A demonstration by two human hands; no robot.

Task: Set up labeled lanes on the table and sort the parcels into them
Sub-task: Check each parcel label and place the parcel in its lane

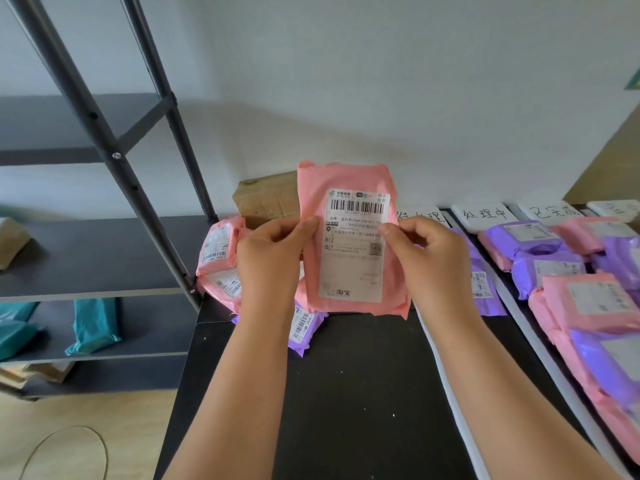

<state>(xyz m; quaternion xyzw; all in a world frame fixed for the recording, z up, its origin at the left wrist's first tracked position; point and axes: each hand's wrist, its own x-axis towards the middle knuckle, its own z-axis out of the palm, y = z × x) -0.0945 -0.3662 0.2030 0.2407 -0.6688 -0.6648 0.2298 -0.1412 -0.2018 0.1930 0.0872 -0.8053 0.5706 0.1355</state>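
Note:
I hold a pink parcel upright above the black table, its white shipping label facing me. My left hand grips its left edge and my right hand grips its right edge, thumbs on the label. Behind it lies an unsorted heap: pink parcels, a purple parcel and a brown cardboard box. White handwritten lane labels stand along the table's far edge. White strips divide the lanes, and pink and purple parcels lie in the right lanes.
A dark metal shelf rack stands to the left of the table, with teal parcels on a lower shelf and a brown box higher up. A white wall runs behind. A wire loop lies on the wooden floor.

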